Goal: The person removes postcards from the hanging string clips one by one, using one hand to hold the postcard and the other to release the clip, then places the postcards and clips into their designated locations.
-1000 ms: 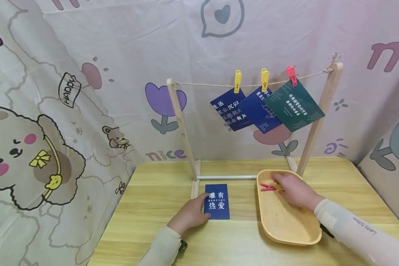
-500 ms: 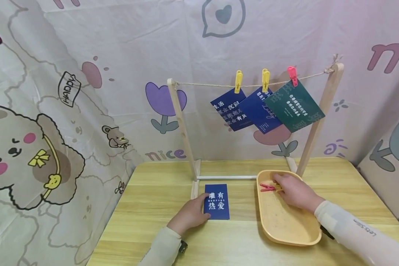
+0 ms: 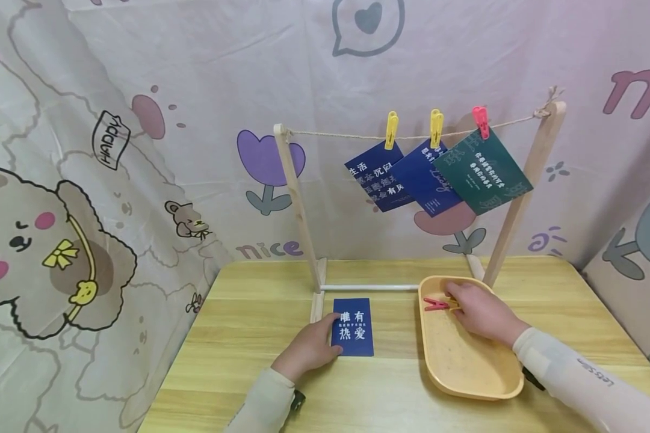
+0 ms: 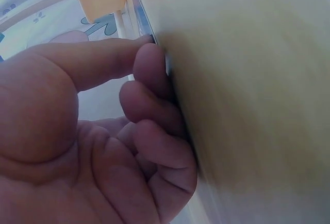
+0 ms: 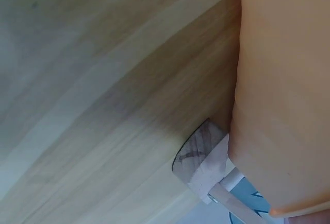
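In the head view a blue card (image 3: 353, 328) with white lettering lies flat on the table. My left hand (image 3: 307, 350) rests at its left side, thumb and a fingertip spread along the edge; the left wrist view shows the other fingers (image 4: 160, 141) bent loosely against the tabletop. My right hand (image 3: 484, 313) is inside the orange tray (image 3: 432, 367), at its far end. A yellow clothespin (image 3: 454, 305) shows beside its fingers, and a pink clothespin (image 3: 436, 305) lies just left. The fingertips are hidden, so I cannot tell whether they grip the yellow clothespin.
Behind stands a wooden frame (image 3: 299, 210) with a rope (image 3: 338, 135). Two yellow clothespins (image 3: 392, 130) and a pink clothespin (image 3: 481, 122) hold two blue cards (image 3: 376, 177) and a green card (image 3: 484, 171) on it. A white rod (image 3: 371, 287) runs low across the frame.
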A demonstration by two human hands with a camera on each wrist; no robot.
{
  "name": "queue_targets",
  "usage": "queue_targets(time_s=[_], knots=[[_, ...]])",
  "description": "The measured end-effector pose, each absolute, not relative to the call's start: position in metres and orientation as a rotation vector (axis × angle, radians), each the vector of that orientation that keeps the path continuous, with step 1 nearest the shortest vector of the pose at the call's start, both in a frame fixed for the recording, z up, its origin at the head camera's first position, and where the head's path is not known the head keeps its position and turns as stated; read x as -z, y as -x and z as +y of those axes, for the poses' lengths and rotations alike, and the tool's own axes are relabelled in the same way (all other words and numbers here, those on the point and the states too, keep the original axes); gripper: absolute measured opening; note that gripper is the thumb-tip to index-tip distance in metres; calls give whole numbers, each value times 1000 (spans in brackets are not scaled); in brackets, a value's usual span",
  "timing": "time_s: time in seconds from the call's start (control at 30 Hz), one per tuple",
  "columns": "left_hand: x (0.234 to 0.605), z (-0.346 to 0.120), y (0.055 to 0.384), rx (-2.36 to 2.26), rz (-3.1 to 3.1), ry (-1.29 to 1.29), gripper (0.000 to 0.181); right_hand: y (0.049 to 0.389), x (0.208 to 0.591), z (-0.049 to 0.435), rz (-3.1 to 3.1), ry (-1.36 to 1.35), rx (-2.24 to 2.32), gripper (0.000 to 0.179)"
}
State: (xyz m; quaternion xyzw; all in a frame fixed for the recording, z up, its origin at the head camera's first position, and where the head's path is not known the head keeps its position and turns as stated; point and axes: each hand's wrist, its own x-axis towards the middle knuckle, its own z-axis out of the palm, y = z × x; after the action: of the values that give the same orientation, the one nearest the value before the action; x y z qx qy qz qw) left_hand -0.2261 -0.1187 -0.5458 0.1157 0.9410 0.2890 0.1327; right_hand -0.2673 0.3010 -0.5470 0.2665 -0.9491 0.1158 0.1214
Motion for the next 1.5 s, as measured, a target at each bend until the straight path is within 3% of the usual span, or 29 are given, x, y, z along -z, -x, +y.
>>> queue_targets(time_s=[1.07,1.3,1.5], knots=[[528,-121,225,-913,2658,-359,78,266,547,303,-2751,-753,-360,41],[499,-116,232,-987,2647,-365,75,266,547,303,-2761,-752,-364,44],[451,-106,245,-1157,2641,-412,70,266,549,303,-2776,-748,-360,45]])
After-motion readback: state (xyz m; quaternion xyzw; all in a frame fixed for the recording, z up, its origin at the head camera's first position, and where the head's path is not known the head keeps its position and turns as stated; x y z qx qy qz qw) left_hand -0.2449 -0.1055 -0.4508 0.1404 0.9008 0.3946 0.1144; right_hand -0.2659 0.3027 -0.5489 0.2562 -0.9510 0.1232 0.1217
